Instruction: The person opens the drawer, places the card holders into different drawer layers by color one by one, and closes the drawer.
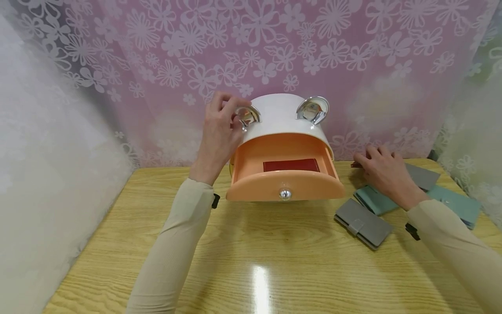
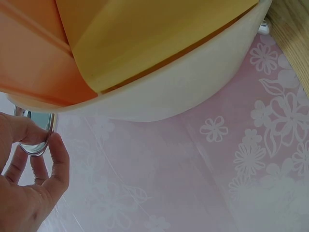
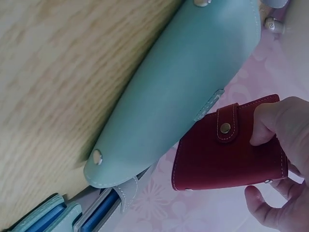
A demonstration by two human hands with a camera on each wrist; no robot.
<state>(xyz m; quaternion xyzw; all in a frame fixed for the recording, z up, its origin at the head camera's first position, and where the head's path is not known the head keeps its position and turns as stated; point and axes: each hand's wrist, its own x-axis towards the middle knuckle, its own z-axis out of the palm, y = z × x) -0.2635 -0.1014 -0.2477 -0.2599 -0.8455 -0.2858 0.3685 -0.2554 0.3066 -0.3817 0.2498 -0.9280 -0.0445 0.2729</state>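
Note:
My left hand (image 1: 219,135) grips the left silver ear (image 1: 252,114) of a white rounded box (image 1: 278,112), thumb and fingers pinching it in the left wrist view. The box's orange drawer (image 1: 255,186) is pulled out and has a round silver knob (image 1: 285,194). Inside lies a flat dark red wallet (image 1: 291,165). Over at the right, my right hand (image 1: 386,172) pinches a dark red card wallet (image 3: 207,157) with a snap strap, mostly hidden by the hand in the head view. A teal wallet (image 1: 372,198) lies beneath that hand.
A grey strapped wallet (image 1: 364,222) lies at the box's front right. Another teal wallet (image 1: 456,203) and a grey one (image 1: 424,175) are by the table's right edge. A floral curtain (image 1: 259,48) hangs close behind the box, above the wooden table (image 1: 157,209).

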